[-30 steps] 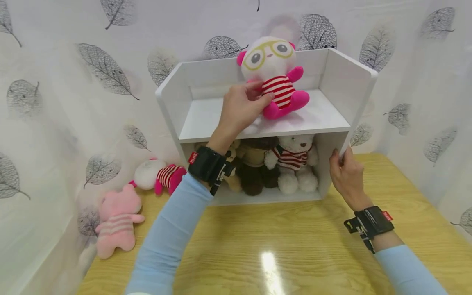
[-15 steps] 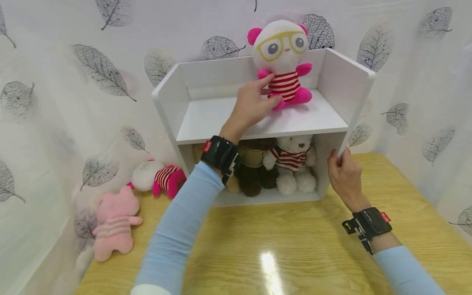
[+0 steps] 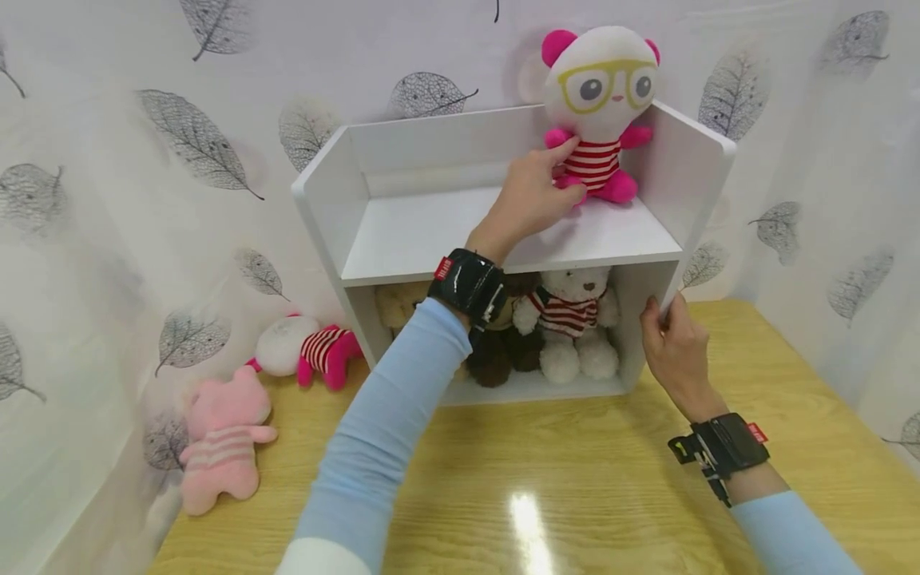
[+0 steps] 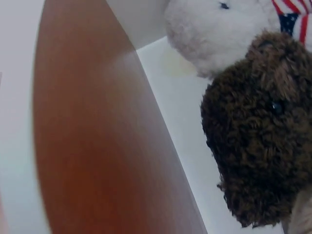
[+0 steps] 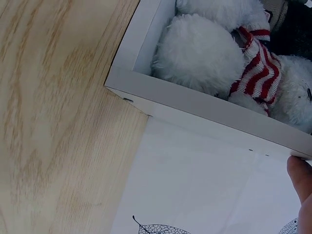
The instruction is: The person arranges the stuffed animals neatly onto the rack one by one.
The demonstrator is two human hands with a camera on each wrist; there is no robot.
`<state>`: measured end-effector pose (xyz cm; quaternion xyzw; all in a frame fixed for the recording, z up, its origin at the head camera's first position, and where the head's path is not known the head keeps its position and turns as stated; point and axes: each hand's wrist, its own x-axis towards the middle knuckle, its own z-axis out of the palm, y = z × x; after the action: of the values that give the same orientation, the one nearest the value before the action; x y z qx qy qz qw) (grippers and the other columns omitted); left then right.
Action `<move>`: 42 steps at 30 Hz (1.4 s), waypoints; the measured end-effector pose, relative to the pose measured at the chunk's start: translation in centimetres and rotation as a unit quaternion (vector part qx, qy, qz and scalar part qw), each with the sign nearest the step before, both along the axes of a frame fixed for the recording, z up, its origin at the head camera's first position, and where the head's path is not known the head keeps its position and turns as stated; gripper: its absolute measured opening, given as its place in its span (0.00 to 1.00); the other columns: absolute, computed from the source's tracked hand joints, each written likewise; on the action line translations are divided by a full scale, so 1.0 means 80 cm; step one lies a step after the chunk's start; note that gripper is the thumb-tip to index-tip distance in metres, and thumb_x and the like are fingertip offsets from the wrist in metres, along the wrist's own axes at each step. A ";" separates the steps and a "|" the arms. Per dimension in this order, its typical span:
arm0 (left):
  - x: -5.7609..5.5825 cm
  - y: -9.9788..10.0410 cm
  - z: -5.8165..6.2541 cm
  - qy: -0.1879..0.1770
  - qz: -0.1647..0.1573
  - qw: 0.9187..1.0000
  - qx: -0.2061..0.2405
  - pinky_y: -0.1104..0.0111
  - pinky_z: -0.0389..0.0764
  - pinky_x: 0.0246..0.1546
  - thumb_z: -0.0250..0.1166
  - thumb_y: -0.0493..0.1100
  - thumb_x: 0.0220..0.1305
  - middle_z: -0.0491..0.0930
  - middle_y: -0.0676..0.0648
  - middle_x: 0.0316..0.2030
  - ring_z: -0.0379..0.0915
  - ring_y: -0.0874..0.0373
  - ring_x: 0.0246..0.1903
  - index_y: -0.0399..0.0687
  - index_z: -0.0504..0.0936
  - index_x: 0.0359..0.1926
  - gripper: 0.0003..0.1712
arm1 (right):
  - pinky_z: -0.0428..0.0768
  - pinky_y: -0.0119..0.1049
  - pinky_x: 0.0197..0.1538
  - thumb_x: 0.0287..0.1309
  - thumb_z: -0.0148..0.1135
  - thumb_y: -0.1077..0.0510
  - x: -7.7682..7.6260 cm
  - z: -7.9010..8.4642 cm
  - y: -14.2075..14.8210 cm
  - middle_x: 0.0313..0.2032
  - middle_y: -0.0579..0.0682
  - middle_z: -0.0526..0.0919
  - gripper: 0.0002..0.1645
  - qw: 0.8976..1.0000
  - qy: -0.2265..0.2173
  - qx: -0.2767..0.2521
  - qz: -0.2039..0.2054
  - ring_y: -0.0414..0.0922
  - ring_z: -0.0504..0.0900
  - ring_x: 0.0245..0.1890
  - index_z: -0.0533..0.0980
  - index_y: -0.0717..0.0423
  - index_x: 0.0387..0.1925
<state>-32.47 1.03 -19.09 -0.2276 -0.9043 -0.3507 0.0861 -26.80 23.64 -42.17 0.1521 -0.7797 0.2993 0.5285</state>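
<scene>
A plush panda (image 3: pixel 598 164) with yellow glasses, bright pink ears and limbs and a red-striped body sits upright at the right end of the top board of a white shelf (image 3: pixel 424 231). My left hand (image 3: pixel 535 192) holds it by the side of its body, thumb low by the leg and fingers at the arm. On the shelf's right side panel, my right hand (image 3: pixel 678 351) grips the front edge; in the right wrist view one digit (image 5: pixel 301 178) presses the panel's outer face. The left wrist view shows no fingers, only the lower compartment.
In the lower compartment sit a white bear (image 3: pixel 571 319) in a striped sweater, a dark brown bear (image 4: pixel 263 131) and a tan plush (image 3: pixel 398 303), partly behind my left arm. Left of the shelf, a pink plush (image 3: pixel 223 439) and another panda (image 3: pixel 302 349) lie on the wooden table (image 3: pixel 575 479).
My left hand has carried the panda rightward along the top board toward the right panel, and the panda has turned from tilted to upright. The right hand has stayed on the panel.
</scene>
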 end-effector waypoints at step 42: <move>0.151 -0.053 -0.062 0.227 -0.151 0.960 -0.067 0.69 0.76 0.60 0.64 0.44 0.71 0.79 0.45 0.65 0.76 0.55 0.64 0.47 0.78 0.67 0.25 | 0.69 0.13 0.35 0.62 0.60 0.67 0.008 0.001 -0.009 0.20 0.63 0.81 0.08 1.000 -0.005 -0.022 -0.005 0.56 0.83 0.20 0.75 0.73 0.38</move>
<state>-20.42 -3.17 -24.08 -0.4402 -0.8376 -0.2371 0.2201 -26.17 22.95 -42.10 0.1352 -0.7767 0.3143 0.5289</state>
